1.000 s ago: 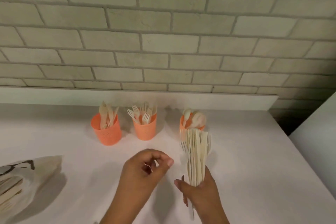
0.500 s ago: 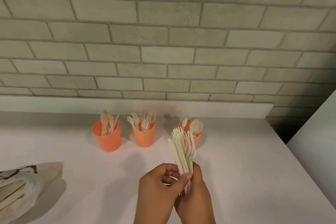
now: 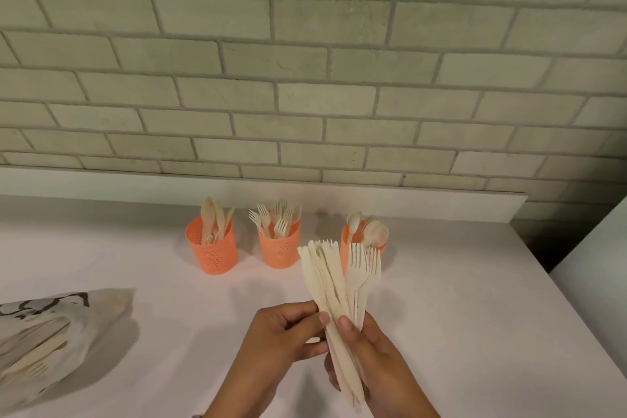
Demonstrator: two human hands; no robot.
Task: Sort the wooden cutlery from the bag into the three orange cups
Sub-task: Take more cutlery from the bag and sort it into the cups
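Pale wood fills both hands: a fanned bundle of flat wooden cutlery [image 3: 334,285] stands upright above the white worktop [image 3: 468,316]. The right hand [image 3: 376,360] is wrapped round the lower handles, thumb laid across the front, and seems to carry the bundle's weight. The left hand [image 3: 281,339] has its fingers curled, thumb and fingertips pinching the left edge of the fan where the knife-like pieces lie; two forks [image 3: 357,268] stand apart on the right side of the fan. Behind, near the pale brick wall [image 3: 305,78], stand three orange perforated plastic cups [image 3: 276,256]: the left cup [image 3: 213,254] holds knives, the middle cup [image 3: 278,248] forks, and the right cup [image 3: 344,248], partly hidden behind the bundle, spoons. At the left edge lies the printed translucent bag [image 3: 61,326], with more cutlery showing through it. The step in hand looks like separating one kind from the mixed bundle, so the sorting seems partway along, since each cup already has pieces and the bag is not empty. The next move probably calls for the left hand to draw a piece, or a few of a kind, clear of the fan without dragging neighbours along, while the right hand loosens just enough to release them, then to carry them to the matching cup and drop them handle-down.
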